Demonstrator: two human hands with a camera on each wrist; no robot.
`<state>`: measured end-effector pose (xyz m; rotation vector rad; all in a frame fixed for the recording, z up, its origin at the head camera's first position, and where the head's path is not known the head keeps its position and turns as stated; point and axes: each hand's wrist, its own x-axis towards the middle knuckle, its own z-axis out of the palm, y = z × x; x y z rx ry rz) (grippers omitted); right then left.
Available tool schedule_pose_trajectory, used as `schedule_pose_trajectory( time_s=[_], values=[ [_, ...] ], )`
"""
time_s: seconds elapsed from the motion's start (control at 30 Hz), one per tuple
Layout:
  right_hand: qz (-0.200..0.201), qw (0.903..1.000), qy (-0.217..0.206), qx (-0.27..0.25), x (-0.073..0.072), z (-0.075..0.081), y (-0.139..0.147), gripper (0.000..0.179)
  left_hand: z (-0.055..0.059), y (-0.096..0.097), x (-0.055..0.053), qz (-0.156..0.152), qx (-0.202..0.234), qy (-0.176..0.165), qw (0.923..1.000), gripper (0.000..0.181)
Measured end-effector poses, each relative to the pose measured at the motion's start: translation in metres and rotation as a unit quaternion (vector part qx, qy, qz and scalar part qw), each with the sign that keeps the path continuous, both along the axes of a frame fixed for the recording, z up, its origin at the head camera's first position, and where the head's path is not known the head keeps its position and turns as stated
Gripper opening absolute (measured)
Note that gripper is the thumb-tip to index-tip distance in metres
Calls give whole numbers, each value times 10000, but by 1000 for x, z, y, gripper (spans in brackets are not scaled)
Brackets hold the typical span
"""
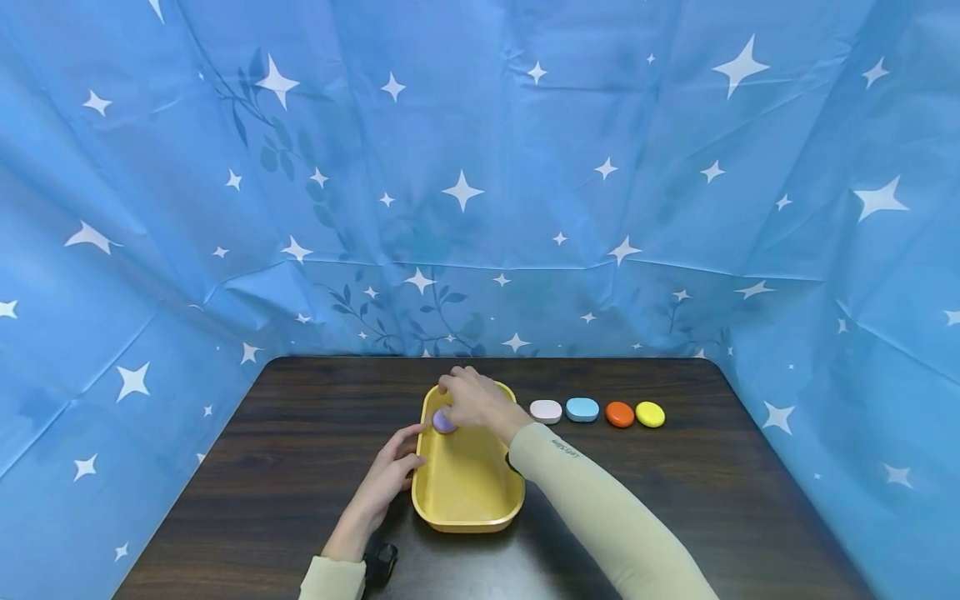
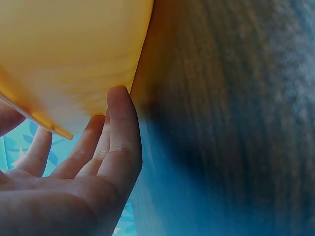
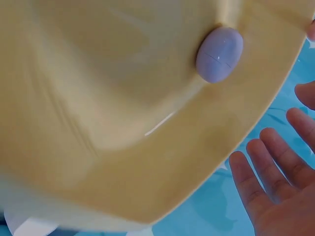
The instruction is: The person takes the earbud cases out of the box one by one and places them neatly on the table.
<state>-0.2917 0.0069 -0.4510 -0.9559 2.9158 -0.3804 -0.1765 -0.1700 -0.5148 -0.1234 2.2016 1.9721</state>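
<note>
A yellow tray (image 1: 465,483) with raised walls stands lengthwise on the table. My left hand (image 1: 390,471) holds its left side, with the fingers against the outer wall and the thumb at the rim; the left wrist view shows the fingertips (image 2: 120,101) touching that wall. Inside, by the far left wall, lies a small smooth purple oval (image 3: 220,54) with a thin line across it. Over the tray's far end is my right hand (image 1: 472,400). In the right wrist view its fingers (image 3: 275,189) are spread, apart from the purple oval.
Right of the tray, several small rounded pieces form a row on the dark wood table (image 1: 315,450): white (image 1: 546,411), light blue (image 1: 582,409), orange (image 1: 619,414) and yellow (image 1: 650,414). A blue star-patterned cloth (image 1: 480,233) hangs behind and beside the table.
</note>
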Motion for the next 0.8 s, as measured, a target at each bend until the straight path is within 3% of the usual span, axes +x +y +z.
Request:
schedule_pose_trajectory(
  time_s=[0.4, 0.8],
  values=[
    [7, 9994, -322, -84, -1, -13, -9, 34, -2, -2, -1, -86, 68, 50, 9999, 52],
    [154, 9996, -209, 56, 4, -28, -14, 17, -3, -2, -1, -33, 59, 44, 10000, 51]
  ],
)
